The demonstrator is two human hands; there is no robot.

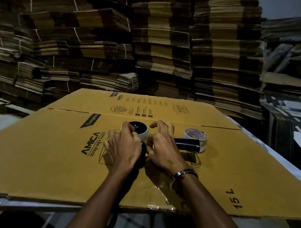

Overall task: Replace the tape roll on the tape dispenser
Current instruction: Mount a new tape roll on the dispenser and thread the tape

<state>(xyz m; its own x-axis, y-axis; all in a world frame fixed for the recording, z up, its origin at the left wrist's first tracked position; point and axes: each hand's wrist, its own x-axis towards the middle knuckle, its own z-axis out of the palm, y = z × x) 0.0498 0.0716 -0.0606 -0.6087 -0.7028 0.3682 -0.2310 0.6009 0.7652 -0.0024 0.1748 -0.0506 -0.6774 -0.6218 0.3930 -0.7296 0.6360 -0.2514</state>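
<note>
Cardboard sheet (215,174) | left hand (122,149) fingers grasp tape roll (142,132) | right hand (161,149) fingers half-curled on dispenser (187,144)

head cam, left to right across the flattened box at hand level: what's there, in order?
Black "AMICA" print on the flattened brown cardboard box → left hand, gripping the white roll on the black tape dispenser's hub → right hand → dispenser's black handle → spare roll of clear printed tape.
</note>
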